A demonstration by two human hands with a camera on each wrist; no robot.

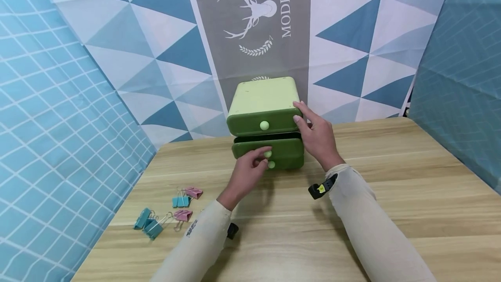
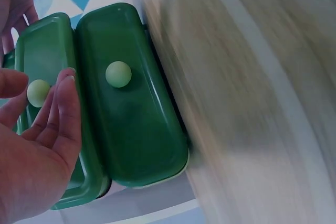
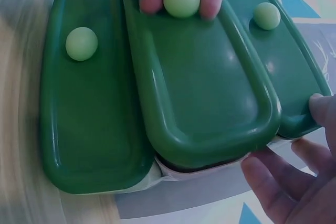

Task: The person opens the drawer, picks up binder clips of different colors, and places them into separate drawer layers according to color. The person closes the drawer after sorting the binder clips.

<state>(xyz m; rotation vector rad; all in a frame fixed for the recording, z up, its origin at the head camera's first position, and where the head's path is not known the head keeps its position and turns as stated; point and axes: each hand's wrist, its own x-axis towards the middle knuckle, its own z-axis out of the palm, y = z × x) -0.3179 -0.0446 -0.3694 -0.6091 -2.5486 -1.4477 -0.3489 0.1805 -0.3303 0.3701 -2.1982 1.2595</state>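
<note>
A small drawer cabinet [image 1: 263, 95] with a pale green top and dark green fronts stands near the back of the table. Its middle drawer [image 3: 210, 77] sticks out past the top drawer [image 1: 242, 123] and the bottom drawer [image 2: 139, 129], with a dark gap over its front edge. My left hand [image 1: 246, 173] pinches the middle drawer's round pale knob [image 3: 181, 1], fingers on either side of it. At the cabinet's upper right corner, my right hand [image 1: 318, 136] grips the edge, one digit on the top drawer's front and other fingers along the side [image 3: 273, 174].
Several binder clips, blue [image 1: 181, 201] and pink [image 1: 182, 215], lie on the wooden table [image 1: 391, 221] at the left. A patterned cloth [image 1: 344, 34] hangs right behind the cabinet. A blue checked cloth [image 1: 47, 142] borders the table's left side.
</note>
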